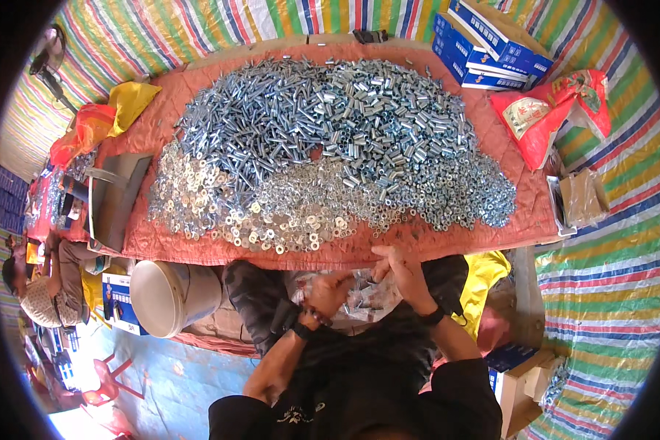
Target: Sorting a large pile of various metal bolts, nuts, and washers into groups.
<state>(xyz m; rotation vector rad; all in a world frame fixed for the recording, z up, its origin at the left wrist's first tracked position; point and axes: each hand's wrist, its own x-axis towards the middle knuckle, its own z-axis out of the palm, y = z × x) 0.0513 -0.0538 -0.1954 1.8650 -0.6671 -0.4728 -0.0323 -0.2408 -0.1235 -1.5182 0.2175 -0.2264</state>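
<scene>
Both hands are at the table's near edge, over my lap. My left hand [328, 292] is closed, its fingers pointing right toward the other hand; whatever it may hold is too small to make out. My right hand [402, 270] has its fingers bent in toward the left one, and anything in its pinch is hidden. Below them, between my legs, a clear plastic bag or tray [378, 304] holds small metal pieces. Just beyond lie a band of flat washers [271, 233] and a pile of small nuts [484, 194]. Farther back are heaped metal bolts [253, 117] and short metal sleeves [396, 110].
A red cloth [176, 246] covers the table. To my left stands a white bucket [158, 297], with a grey metal scoop-like piece [121, 198] above it. Blue boxes [484, 55] and a red sack [524, 121] are at the back right. A person [48, 293] sits far left.
</scene>
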